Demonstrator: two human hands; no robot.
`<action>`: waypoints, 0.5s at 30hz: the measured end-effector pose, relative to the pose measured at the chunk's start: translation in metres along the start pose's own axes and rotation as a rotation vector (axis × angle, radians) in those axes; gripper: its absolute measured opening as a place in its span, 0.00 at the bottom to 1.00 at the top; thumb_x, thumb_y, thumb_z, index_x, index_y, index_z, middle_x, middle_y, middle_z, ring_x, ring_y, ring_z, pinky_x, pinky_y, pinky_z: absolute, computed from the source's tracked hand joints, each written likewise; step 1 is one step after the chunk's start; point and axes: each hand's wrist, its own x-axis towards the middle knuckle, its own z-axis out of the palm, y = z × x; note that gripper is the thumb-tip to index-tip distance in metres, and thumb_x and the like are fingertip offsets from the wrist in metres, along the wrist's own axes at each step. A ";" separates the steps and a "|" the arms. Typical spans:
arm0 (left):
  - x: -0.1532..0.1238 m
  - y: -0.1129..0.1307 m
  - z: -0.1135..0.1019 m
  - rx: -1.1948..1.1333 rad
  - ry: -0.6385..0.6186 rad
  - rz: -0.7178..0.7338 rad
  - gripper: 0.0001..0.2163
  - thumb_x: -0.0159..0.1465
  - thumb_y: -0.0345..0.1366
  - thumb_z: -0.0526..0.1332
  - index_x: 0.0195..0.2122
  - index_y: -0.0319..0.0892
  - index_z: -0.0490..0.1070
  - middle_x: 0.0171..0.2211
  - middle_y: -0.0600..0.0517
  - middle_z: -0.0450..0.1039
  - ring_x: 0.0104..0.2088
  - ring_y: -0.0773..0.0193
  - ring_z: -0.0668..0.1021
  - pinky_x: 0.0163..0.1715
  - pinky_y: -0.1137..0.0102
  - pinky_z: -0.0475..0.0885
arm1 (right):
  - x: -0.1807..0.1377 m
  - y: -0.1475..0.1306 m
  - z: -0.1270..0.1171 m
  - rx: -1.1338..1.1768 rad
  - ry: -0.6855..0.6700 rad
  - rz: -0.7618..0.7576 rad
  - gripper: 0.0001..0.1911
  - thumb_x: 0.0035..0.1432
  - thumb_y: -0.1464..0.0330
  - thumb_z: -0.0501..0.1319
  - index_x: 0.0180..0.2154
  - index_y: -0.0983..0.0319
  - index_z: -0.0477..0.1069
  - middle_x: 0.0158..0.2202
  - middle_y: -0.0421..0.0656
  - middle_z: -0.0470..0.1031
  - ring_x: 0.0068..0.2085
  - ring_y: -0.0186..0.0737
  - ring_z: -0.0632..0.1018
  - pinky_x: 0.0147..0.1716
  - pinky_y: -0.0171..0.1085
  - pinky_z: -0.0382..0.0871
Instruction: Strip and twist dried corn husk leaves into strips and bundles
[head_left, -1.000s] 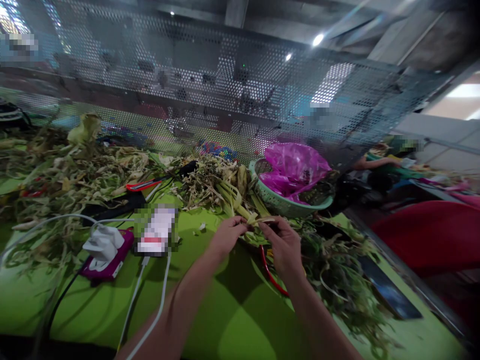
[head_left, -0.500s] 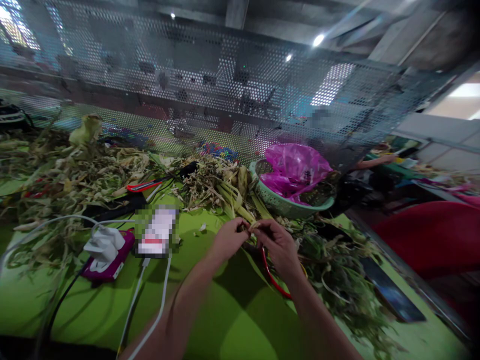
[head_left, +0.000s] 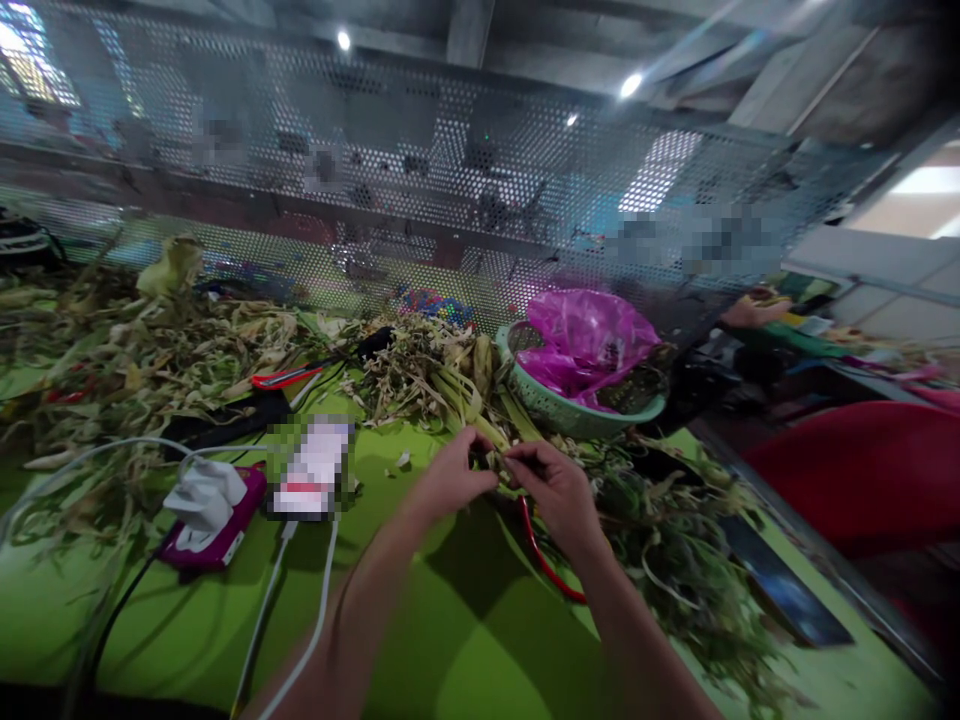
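Over the green table, my left hand (head_left: 454, 475) curls its thumb and fingers around a pale plant strip (head_left: 495, 462). My right hand (head_left: 556, 492) meets it from the other side and pinches the same strip between thumb and fingertips. The strip is small and partly hidden by the fingers, so its exact kind is unclear. A red curved band (head_left: 547, 565) hangs below my right hand, its upper end hidden there. Just beyond the hands lies a bundle of long dried leaves and stems (head_left: 450, 385).
A green basket (head_left: 581, 415) with a purple plastic bag (head_left: 592, 335) stands behind the hands. Dried leaves (head_left: 187, 340) cover the left; greener stalks (head_left: 675, 560) lie right. A phone (head_left: 311, 470), power strip (head_left: 217, 530), cables and dark phone-like slab (head_left: 787, 580) are around. Perforated metal panel (head_left: 420, 200) behind.
My left hand's fingers have lifted and spread slightly from the thumb around the strip. My right hand stays pinched close by. At the far right, another person's hand has shifted.
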 end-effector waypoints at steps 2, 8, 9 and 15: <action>0.000 0.001 -0.004 -0.063 -0.044 -0.040 0.10 0.53 0.30 0.58 0.38 0.42 0.66 0.34 0.53 0.69 0.34 0.65 0.70 0.34 0.70 0.64 | 0.000 -0.001 -0.001 0.001 -0.014 0.003 0.11 0.55 0.59 0.65 0.33 0.61 0.75 0.27 0.41 0.74 0.27 0.39 0.74 0.29 0.37 0.69; 0.000 0.003 -0.011 -0.080 -0.069 -0.025 0.08 0.55 0.30 0.56 0.37 0.43 0.68 0.36 0.53 0.71 0.39 0.63 0.72 0.41 0.70 0.66 | 0.000 -0.005 -0.005 -0.149 -0.030 -0.070 0.08 0.58 0.62 0.63 0.33 0.59 0.74 0.27 0.41 0.74 0.29 0.41 0.74 0.31 0.38 0.69; 0.001 0.003 -0.011 -0.082 -0.076 -0.020 0.08 0.55 0.30 0.57 0.37 0.43 0.68 0.36 0.53 0.71 0.39 0.62 0.72 0.41 0.70 0.67 | 0.000 -0.004 -0.006 -0.165 -0.035 -0.081 0.07 0.59 0.62 0.63 0.34 0.59 0.74 0.28 0.41 0.74 0.29 0.41 0.75 0.31 0.38 0.69; 0.001 0.005 -0.013 -0.092 -0.094 -0.016 0.08 0.55 0.33 0.59 0.38 0.42 0.70 0.37 0.51 0.73 0.41 0.61 0.73 0.44 0.68 0.67 | 0.001 0.002 -0.009 -0.188 -0.087 -0.111 0.06 0.61 0.64 0.60 0.35 0.58 0.73 0.31 0.41 0.73 0.30 0.40 0.75 0.32 0.38 0.69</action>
